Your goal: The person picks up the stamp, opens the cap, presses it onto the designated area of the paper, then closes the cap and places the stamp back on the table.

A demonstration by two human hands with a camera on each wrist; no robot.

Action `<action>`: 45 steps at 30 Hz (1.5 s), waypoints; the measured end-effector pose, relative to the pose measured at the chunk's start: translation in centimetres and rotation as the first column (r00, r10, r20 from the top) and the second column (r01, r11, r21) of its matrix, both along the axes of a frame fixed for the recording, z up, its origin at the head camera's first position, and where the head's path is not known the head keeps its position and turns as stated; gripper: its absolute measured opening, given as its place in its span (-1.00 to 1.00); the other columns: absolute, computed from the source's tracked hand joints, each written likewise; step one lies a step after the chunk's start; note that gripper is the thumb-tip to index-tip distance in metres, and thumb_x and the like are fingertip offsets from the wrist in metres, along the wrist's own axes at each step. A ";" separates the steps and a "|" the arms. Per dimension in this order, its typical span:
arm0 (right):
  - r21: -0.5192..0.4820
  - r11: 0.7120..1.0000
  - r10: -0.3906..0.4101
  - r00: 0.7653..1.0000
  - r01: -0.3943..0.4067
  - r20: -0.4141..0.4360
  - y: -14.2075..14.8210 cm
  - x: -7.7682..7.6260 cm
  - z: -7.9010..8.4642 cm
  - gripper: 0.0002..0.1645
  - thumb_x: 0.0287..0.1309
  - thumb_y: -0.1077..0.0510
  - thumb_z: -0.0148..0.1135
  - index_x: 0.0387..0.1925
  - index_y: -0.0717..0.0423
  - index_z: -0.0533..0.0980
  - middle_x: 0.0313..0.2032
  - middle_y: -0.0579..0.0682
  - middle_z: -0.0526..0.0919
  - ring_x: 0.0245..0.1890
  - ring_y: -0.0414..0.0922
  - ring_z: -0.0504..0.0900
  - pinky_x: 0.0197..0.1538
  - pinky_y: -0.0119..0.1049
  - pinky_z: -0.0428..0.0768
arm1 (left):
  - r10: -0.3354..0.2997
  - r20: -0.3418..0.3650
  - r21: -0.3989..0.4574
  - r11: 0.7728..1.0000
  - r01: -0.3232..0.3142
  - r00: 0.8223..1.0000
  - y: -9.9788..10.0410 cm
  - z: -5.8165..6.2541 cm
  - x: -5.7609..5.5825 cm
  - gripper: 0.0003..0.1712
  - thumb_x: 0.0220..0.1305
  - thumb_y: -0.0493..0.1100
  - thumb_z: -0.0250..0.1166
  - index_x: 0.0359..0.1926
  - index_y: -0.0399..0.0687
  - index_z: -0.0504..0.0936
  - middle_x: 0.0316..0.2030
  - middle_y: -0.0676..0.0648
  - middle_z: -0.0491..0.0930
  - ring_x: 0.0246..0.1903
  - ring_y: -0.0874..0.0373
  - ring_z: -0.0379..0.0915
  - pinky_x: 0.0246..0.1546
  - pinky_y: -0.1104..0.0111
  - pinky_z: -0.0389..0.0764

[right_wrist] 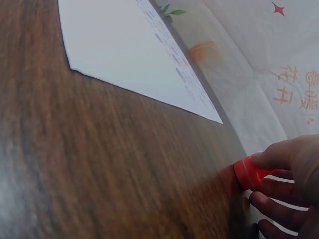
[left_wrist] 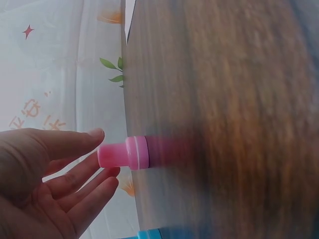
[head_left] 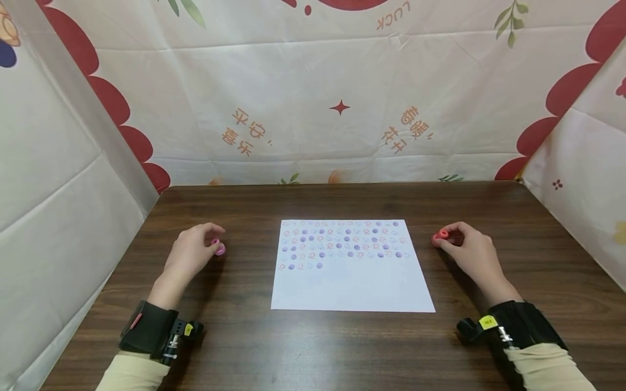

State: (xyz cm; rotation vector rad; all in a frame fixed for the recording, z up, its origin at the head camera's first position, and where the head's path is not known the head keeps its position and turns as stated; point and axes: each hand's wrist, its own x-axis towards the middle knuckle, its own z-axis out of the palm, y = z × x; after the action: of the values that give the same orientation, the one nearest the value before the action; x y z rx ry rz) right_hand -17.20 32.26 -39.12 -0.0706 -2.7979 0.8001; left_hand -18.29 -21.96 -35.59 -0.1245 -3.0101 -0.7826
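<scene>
On the left, a pink stamp [head_left: 220, 249] stands on the table, cap-like wide end down in the left wrist view [left_wrist: 137, 153]. My left hand [head_left: 193, 247] is around its narrow top, thumb slightly apart from it and fingers loosely bent behind. My right hand [head_left: 470, 255] pinches a red stamp [right_wrist: 247, 173] between thumb and fingers, at or very near the tabletop right of the paper. Between the hands lies a white sheet of paper [head_left: 349, 288], its upper half filled with rows of small blue, purple and reddish printed marks.
Part of a blue stamp [left_wrist: 150, 234] shows at the bottom of the left wrist view, beyond the pink one. The brown wooden table [head_left: 303, 347] ends at a printed white cloth [head_left: 313, 108] behind, with cloth at both sides too.
</scene>
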 end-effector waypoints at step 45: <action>0.002 1.000 -0.003 1.000 0.003 -0.006 0.3 0.1 0.8 -0.50 0.16 -0.04 0.29 -0.06 0.27 0.47 -0.23 0.36 0.63 -0.26 0.16 0.51 -0.28 0.04 0.51 | 0.053 0.009 -0.044 0.998 -0.052 0.999 -0.1 0.6 0.3 -0.81 0.22 -0.28 0.29 -0.13 -0.21 0.62 -0.22 -0.33 0.68 -0.22 -0.17 0.55 -0.23 -0.07 0.57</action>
State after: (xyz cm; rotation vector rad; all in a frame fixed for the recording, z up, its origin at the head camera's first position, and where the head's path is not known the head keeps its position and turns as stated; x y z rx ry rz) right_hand -17.13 32.61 -38.28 -0.0718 -2.7919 0.7956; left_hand -17.98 -22.11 -34.96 -0.0419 -3.0277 -0.7151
